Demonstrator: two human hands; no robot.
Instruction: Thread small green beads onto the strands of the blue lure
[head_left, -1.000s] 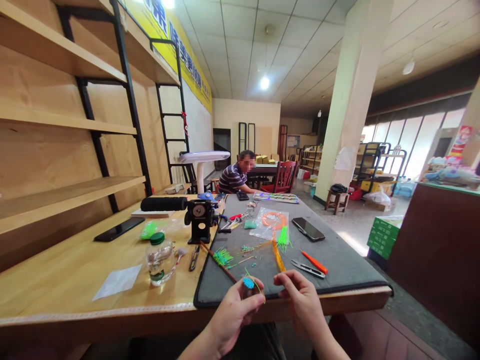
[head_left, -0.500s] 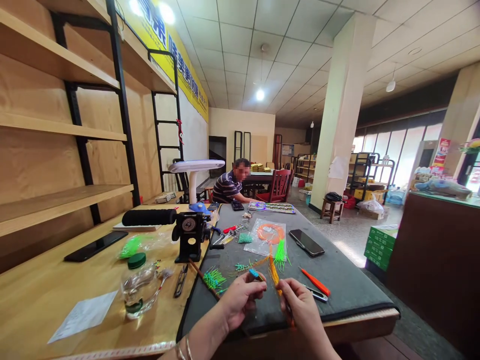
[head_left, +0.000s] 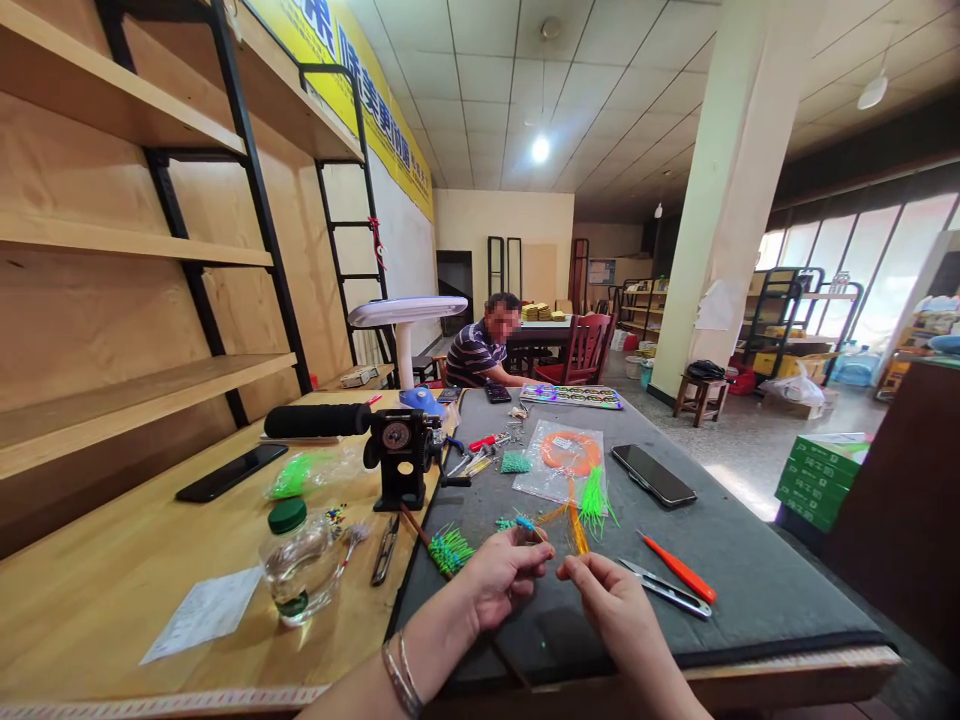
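My left hand [head_left: 504, 575] is closed in a pinch, palm turned inward, over the grey mat [head_left: 757, 590]. A small blue bead-like piece [head_left: 525, 523] sticks up from its fingers. Close beside it, my right hand [head_left: 611, 595] has thumb and forefinger pressed together; whatever lies between them is too fine to make out. Just behind the right fingertips hangs a bundle of orange strands [head_left: 577, 530], with bright green strands [head_left: 596, 505] next to it. A cluster of green and blue pieces [head_left: 450, 550] lies left of my left hand.
Thread snips [head_left: 664, 588] and an orange-handled tool [head_left: 679, 568] lie right of my hands, a phone [head_left: 654, 475] farther back. To the left stand a black crank device [head_left: 401, 460] and a green-capped bottle [head_left: 300, 570]. Another person [head_left: 480, 350] sits at the mat's far end.
The view has shifted, moving the scene sideways. My right hand has come up off the lower orange strands and nearer my left hand, which still pinches the blue piece.
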